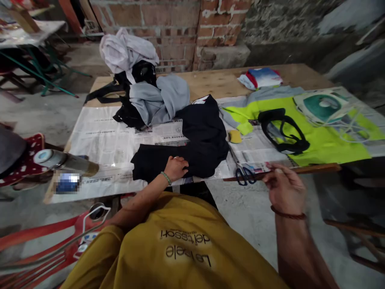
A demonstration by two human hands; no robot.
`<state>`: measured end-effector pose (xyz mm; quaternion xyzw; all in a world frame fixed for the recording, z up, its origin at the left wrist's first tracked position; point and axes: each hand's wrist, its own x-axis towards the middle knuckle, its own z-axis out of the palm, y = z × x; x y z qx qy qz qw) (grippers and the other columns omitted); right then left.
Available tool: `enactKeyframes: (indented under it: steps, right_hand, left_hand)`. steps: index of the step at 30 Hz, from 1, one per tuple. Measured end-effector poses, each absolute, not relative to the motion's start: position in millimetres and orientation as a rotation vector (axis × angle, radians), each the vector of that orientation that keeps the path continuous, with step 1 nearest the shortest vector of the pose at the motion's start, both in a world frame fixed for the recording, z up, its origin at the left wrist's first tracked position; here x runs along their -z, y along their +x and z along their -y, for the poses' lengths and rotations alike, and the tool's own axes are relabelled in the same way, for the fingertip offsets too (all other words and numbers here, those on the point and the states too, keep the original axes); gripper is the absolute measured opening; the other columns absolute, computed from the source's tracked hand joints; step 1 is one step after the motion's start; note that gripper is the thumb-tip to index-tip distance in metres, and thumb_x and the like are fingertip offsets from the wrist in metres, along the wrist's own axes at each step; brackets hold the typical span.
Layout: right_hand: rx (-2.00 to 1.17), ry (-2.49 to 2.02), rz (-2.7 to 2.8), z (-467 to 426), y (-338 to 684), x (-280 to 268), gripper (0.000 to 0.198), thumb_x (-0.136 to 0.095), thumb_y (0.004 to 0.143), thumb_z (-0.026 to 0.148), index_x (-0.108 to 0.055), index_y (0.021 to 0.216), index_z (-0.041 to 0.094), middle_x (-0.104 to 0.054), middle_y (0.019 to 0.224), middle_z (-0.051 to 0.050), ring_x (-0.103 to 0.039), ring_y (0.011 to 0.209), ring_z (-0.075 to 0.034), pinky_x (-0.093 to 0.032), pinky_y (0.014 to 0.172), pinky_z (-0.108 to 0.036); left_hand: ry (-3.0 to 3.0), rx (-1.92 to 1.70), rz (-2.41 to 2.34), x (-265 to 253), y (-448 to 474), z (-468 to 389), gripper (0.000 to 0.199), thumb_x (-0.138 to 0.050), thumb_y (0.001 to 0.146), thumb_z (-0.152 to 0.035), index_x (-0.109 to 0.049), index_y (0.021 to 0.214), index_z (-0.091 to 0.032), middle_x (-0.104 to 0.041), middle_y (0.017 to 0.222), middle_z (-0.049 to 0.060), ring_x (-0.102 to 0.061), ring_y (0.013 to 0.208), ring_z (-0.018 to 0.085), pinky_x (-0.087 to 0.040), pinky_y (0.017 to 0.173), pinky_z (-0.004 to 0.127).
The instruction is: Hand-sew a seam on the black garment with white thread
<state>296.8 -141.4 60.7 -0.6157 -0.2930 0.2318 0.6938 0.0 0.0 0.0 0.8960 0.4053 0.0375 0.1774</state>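
Note:
My left hand (pixel 176 167), wearing a green beaded bracelet, rests on the near edge of a dark garment (pixel 203 138). Its fingers are loosely bent over the cloth, not clenched. The garment lies bunched on newspaper at the middle of the table. My right hand (pixel 285 186), with a reddish-brown cord on the wrist, is raised at the table's front edge. Thumb and forefinger are pinched together; what is between them is too small to make out. Just left of it, scissors (pixel 242 170) with dark blue handles overhang the edge. A wooden strip (pixel 319 168) runs behind the hand.
A yellow sponge (pixel 234 136) lies beyond the scissors. On the right are a neon-yellow garment (pixel 327 148), a black strap (pixel 284 132) and a green-white iron (pixel 325 105). Grey cloth (pixel 162 98) is heaped at back left. A bottle (pixel 67 160) lies near the left edge.

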Motion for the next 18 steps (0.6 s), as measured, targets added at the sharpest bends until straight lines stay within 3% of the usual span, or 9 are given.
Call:
enactKeyframes:
  steps: [3,6,9,12,14,18]
  right_hand:
    - [-0.710,-1.470,0.744,146,284,-43,0.025,-0.069,0.070,0.037,-0.068,0.086,0.018,-0.058,0.060,0.001,-0.047,0.044,-0.008,-0.030,0.037,-0.017]
    - [-0.949,-1.549,1.014,140,249,-10,0.026,-0.064,0.075,0.040,-0.070,0.089,0.019,-0.057,0.062,0.000,-0.046,0.045,-0.007,-0.036,0.038,-0.019]
    - [-0.924,-1.491,1.347,119,214,18,0.024,-0.058,0.080,0.039,-0.071,0.085,0.019,-0.062,0.096,-0.008,-0.059,0.070,-0.013,-0.050,0.051,-0.023]
    - [-0.838,-1.461,1.614,92,196,34,0.024,-0.054,0.083,0.036,-0.072,0.085,0.020,-0.055,0.120,-0.010,-0.059,0.097,-0.018,-0.055,0.072,-0.029]
    - [-0.832,-1.464,1.743,77,195,39,0.023,-0.054,0.084,0.033,-0.072,0.083,0.019,-0.057,0.119,-0.009,-0.060,0.098,-0.018,-0.053,0.079,-0.031]
    - [-0.786,-1.451,1.897,71,198,38,0.021,-0.053,0.084,0.028,-0.072,0.082,0.019,-0.062,0.097,-0.007,-0.062,0.087,-0.015,-0.053,0.079,-0.029]
  left_hand:
    - [2.618,-0.235,-1.137,6,-5,12,0.014,-0.063,0.076,-0.028,-0.066,0.089,-0.024,-0.064,0.094,0.004,-0.054,0.093,0.023,-0.034,0.083,0.040]
    - [2.665,-0.367,-1.167,9,-11,21,0.020,-0.065,0.075,-0.028,-0.065,0.094,-0.024,-0.061,0.106,0.006,-0.051,0.098,0.024,-0.034,0.084,0.042]
    - [2.670,-0.421,-1.176,9,-15,21,0.027,-0.067,0.072,-0.029,-0.064,0.098,-0.025,-0.058,0.118,0.006,-0.049,0.106,0.026,-0.034,0.086,0.043]
    - [2.636,-0.408,-1.170,7,-16,13,0.035,-0.069,0.070,-0.031,-0.061,0.103,-0.024,-0.056,0.123,0.006,-0.048,0.110,0.027,-0.034,0.088,0.043]
    - [2.596,-0.365,-1.166,5,-16,6,0.043,-0.069,0.069,-0.034,-0.058,0.109,-0.025,-0.056,0.125,0.007,-0.049,0.111,0.027,-0.034,0.089,0.044]
    - [2.504,-0.209,-1.130,0,-17,-4,0.060,-0.071,0.066,-0.038,-0.050,0.120,-0.024,-0.062,0.117,0.006,-0.052,0.108,0.027,-0.034,0.090,0.044]
